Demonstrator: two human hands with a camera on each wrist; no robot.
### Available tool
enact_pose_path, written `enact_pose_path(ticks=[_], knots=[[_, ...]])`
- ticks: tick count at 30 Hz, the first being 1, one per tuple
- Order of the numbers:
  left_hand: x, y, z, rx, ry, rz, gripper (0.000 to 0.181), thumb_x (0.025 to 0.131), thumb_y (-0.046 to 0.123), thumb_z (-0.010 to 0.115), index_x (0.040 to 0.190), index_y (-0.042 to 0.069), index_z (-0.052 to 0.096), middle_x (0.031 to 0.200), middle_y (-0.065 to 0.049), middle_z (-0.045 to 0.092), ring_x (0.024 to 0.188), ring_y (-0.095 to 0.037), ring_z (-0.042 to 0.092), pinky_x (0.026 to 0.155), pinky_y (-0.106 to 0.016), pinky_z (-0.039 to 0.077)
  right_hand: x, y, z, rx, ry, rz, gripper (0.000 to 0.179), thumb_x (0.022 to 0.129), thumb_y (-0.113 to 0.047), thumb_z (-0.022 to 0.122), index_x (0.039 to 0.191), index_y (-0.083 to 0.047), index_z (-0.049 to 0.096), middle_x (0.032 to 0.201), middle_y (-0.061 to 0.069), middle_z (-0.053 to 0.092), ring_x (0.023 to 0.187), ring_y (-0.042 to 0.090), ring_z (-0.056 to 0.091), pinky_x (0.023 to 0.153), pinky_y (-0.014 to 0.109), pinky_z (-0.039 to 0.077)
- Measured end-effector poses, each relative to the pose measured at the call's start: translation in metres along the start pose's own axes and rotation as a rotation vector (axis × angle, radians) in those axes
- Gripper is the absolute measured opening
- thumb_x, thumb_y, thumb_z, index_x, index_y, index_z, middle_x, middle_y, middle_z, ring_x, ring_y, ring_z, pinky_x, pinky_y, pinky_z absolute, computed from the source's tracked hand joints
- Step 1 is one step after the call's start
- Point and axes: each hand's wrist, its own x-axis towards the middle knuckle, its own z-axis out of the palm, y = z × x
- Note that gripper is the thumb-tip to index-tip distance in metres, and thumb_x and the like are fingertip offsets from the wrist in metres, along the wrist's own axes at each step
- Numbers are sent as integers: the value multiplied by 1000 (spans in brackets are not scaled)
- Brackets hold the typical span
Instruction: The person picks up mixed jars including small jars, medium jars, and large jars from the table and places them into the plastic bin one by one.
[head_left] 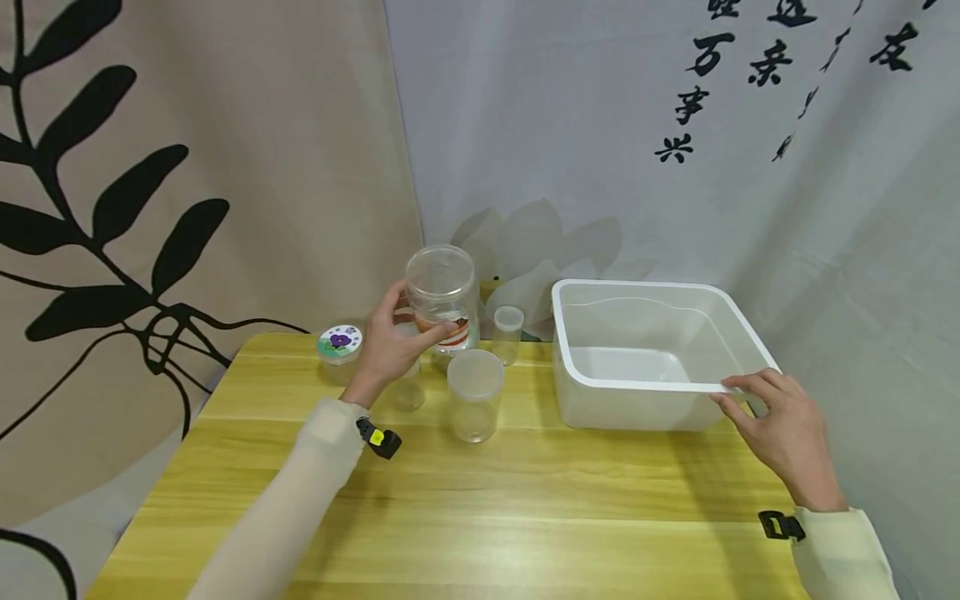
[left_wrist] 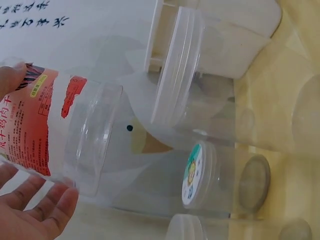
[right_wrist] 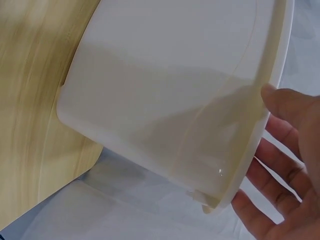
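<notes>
My left hand (head_left: 388,357) grips a large clear plastic jar (head_left: 442,287) with a torn red and white label, raised at the back of the table among other jars. In the left wrist view, the thumb and fingers lie on either side of the jar's label (left_wrist: 31,125). My right hand (head_left: 787,429) pinches the near right rim of a white plastic bin (head_left: 637,407). In the right wrist view, the thumb is on the bin's rim (right_wrist: 252,127) and the fingers are behind it. The bin's visible interior holds nothing.
Around the left hand stand a jar with a flower-patterned lid (head_left: 339,343), a frosted-lid jar (head_left: 476,400), a small jar (head_left: 507,337) and another small jar (head_left: 408,390) partly hidden by the hand. Printed curtains (head_left: 540,125) hang behind the wooden table (head_left: 525,517).
</notes>
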Motion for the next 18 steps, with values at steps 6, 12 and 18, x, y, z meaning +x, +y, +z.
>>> enact_pose_path(ticks=[6, 12, 18], knots=[[4, 2, 10, -22, -14, 19, 79, 78, 32, 91, 146, 22, 51, 136, -5, 62, 124, -27, 57, 103, -49, 50, -1, 0, 0, 8, 15, -14, 31, 68, -7, 92, 96, -6, 78, 89, 10, 70, 80, 26, 54, 66, 24, 36], [8, 6, 18, -33, -24, 34, 81, 77, 32, 92, 146, 22, 51, 136, -6, 62, 124, -27, 57, 103, -49, 51, -1, 1, 0, 9, 22, -16, 31, 68, -7, 91, 96, -7, 78, 89, 10, 70, 82, 28, 55, 69, 26, 36], [11, 8, 24, -17, -31, 41, 82, 78, 30, 91, 148, 20, 50, 137, -7, 62, 125, -28, 58, 103, -49, 51, -1, 1, 2, 4, 20, -24, 31, 68, -7, 92, 96, -7, 78, 88, 10, 69, 81, 28, 56, 69, 27, 36]])
